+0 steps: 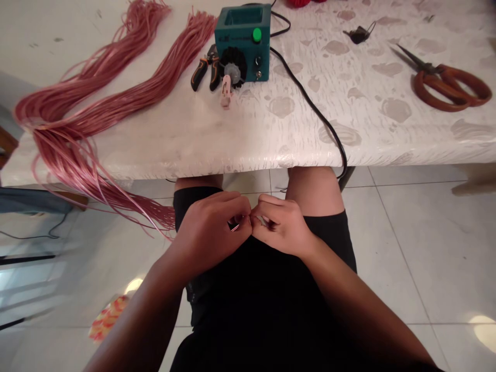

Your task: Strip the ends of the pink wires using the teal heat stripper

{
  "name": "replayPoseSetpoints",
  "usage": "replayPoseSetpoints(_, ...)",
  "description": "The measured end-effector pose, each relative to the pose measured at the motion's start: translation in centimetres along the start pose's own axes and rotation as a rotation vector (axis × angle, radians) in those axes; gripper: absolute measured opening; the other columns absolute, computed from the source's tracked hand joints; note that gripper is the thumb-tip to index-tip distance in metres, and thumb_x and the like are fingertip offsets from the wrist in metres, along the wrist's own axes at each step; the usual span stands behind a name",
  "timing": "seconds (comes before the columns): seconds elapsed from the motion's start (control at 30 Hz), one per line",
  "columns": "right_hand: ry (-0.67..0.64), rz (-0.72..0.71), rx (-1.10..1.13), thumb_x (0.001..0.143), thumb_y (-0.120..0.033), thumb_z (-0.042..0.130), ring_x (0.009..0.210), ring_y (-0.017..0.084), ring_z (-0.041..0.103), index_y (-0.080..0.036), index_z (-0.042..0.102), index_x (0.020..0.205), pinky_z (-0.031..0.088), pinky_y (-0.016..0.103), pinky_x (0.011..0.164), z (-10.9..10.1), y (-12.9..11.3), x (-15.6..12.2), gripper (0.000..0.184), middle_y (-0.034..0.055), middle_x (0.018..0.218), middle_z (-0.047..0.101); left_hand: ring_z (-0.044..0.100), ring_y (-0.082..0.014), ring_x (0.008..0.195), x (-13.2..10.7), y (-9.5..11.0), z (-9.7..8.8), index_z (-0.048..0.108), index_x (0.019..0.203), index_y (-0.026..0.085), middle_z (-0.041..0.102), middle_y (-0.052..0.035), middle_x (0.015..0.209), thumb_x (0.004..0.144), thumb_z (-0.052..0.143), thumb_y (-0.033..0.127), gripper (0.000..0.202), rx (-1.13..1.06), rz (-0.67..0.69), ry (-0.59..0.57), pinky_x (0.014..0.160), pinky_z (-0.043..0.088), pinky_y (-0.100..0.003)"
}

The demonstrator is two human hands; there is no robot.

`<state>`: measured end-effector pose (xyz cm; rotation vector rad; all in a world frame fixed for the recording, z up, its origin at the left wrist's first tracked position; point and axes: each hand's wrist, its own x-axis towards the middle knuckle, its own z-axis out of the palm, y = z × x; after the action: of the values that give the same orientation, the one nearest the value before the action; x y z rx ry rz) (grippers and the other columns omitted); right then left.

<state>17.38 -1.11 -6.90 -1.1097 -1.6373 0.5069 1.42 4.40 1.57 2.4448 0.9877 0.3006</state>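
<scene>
Tiled floor [406, 248] under, white table [271, 139] ahead; my left hand [209, 232] closes on a thin pink strand [234, 227] over my lap [267, 299], right hand [281, 227] curled shut beside it, near for steadiness.

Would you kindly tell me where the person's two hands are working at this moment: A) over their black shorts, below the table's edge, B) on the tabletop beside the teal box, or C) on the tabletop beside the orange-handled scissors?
A: the left hand and right hand meet around a thin strand over the black shorts, below the table's edge.
</scene>
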Motion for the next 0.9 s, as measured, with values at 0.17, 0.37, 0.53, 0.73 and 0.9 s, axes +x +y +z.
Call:
replayPoseSetpoints(0.17,0.007,-0.013,0.032,0.081,-0.007,0.058,0.059,0.007,0.038,-0.017,0.056,0.072,0.030,0.022,0.054,0.0,0.1,-0.1,0.014,-0.0057,0.070,0.041,0.054,-0.0125,0.068,0.4,-0.5,0.2,0.062,0.072,0.019,0.059,0.0037,0.071,0.080,0.057,0.008,0.015,-0.123,-0.031,-0.030,0.065,0.041,-0.028)
replayPoseSetpoints(0.37,-0.025,-0.017,-0.085,0.084,-0.010,0.058,0.058,0.007,0.037,-0.017,0.056,0.073,0.029,0.023,0.053,0.1,0.3,0.0,0.013,-0.0056,0.070,0.040,0.057,-0.0145,0.072,0.2,-0.4,0.2,0.062,0.077,0.020,0.060,0.0030,0.075,0.083,0.059,0.012,0.010,0.035,-0.034,-0.020,0.067,0.042,-0.030)
replayPoseSetpoints(0.53,-0.043,-0.030,-0.149,0.087,-0.012,0.056,0.056,0.007,0.036,-0.017,0.057,0.077,0.030,0.023,0.053,0.2,0.4,-0.1,0.012,-0.0055,0.072,0.042,0.060,-0.0184,0.080,-0.2,0.0,-0.2,0.064,0.082,0.020,0.062,0.0003,0.081,0.090,0.056,0.017,0.012,0.254,0.043,-0.013,0.068,0.041,-0.032)
replayPoseSetpoints(0.73,-0.046,-0.045,-0.150,0.087,-0.011,0.056,0.056,0.007,0.035,-0.018,0.052,0.073,0.030,0.023,0.053,0.2,0.4,-0.1,0.016,-0.0056,0.072,0.040,0.058,-0.0181,0.074,0.1,0.5,-0.2,0.061,0.075,0.019,0.060,0.0001,0.073,0.086,0.055,0.011,0.014,0.318,0.052,-0.042,0.065,0.039,-0.032)
replayPoseSetpoints(0.9,-0.060,-0.045,-0.133,0.088,-0.011,0.055,0.056,0.007,0.036,-0.018,0.051,0.073,0.030,0.023,0.053,0.1,0.3,0.0,0.017,-0.0053,0.071,0.040,0.051,-0.0178,0.067,0.3,0.3,-0.2,0.049,0.066,0.020,0.051,0.0010,0.066,0.085,0.055,0.013,0.021,0.366,0.101,-0.042,0.062,0.034,-0.033)
